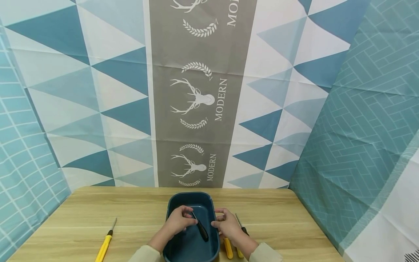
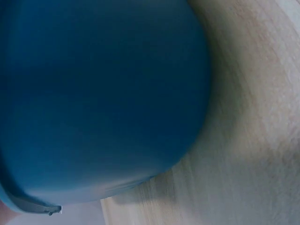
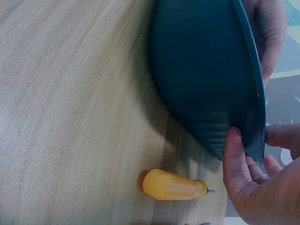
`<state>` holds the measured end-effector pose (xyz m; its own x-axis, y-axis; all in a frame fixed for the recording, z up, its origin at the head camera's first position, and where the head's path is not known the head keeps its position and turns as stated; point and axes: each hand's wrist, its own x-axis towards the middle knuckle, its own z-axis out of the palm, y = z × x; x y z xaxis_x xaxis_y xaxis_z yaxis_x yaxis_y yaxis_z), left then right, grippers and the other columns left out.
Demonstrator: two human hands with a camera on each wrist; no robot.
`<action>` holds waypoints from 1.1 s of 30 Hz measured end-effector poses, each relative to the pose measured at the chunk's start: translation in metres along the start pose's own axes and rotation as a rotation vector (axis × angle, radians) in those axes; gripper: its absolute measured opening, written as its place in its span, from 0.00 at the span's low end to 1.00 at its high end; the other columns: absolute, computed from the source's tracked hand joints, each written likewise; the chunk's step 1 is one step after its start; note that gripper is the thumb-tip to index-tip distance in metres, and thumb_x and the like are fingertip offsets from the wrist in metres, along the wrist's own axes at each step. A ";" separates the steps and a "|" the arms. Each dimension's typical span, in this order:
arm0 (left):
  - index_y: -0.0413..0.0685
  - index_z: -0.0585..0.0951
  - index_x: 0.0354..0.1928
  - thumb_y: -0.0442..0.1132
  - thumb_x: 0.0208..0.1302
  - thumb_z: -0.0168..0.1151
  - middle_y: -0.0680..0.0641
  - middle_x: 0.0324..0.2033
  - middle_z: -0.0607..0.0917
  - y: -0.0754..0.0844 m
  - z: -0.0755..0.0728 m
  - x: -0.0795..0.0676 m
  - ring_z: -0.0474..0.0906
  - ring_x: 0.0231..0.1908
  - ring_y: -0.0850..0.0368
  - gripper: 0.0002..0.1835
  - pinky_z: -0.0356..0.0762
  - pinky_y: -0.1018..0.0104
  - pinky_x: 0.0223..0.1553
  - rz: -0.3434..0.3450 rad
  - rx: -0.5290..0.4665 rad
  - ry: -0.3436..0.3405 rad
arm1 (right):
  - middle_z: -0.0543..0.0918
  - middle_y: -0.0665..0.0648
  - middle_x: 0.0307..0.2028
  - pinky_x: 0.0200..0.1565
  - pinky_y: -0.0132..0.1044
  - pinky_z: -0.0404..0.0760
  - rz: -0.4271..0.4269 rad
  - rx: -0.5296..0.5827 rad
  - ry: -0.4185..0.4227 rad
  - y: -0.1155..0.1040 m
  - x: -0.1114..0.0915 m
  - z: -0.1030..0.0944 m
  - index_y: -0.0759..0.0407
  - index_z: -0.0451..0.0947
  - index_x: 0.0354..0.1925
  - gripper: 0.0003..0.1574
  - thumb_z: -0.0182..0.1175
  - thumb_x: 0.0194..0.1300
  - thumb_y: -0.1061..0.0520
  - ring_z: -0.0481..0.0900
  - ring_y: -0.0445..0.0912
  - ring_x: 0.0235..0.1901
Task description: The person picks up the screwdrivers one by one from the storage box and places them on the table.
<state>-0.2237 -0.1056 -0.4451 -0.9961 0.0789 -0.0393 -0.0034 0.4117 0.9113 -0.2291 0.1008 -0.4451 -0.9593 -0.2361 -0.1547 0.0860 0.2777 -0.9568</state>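
A dark blue plastic bin [image 1: 186, 247] stands on the table in front of me. My left hand [image 1: 178, 221] reaches over its left rim, thumb and fingers at the thin metal shaft of a slim black-handled screwdriver [image 1: 202, 231]. The ridged handle slants down inside the bin. On the other side, my right hand [image 1: 229, 226] grips the right wall, thumb over the rim and fingers against the outside, as the right wrist view also shows. The bin's outer wall [image 2: 103, 93] fills most of the left wrist view, which hides the left hand's work.
Close beside the bin on the right lie a short yellow-handled screwdriver [image 1: 228, 248] and a longer one with a black collar [image 1: 244, 230], partly under my right forearm. Another yellow screwdriver [image 1: 105, 245] lies to the left. A patterned curtain [image 1: 196, 109] hangs behind the wooden table [image 1: 140, 207].
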 end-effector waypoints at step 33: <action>0.35 0.73 0.49 0.37 0.52 0.67 0.39 0.38 0.77 0.013 0.027 0.005 0.76 0.35 0.49 0.23 0.81 0.52 0.34 -0.265 -0.031 0.094 | 0.79 0.59 0.40 0.28 0.41 0.81 0.012 -0.005 -0.009 -0.001 0.000 -0.001 0.63 0.64 0.61 0.29 0.59 0.61 0.64 0.79 0.48 0.30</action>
<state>-0.2267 -0.0753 -0.4443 -0.9640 -0.1131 -0.2406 -0.2657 0.3791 0.8864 -0.2296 0.1018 -0.4434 -0.9557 -0.2416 -0.1680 0.0956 0.2851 -0.9537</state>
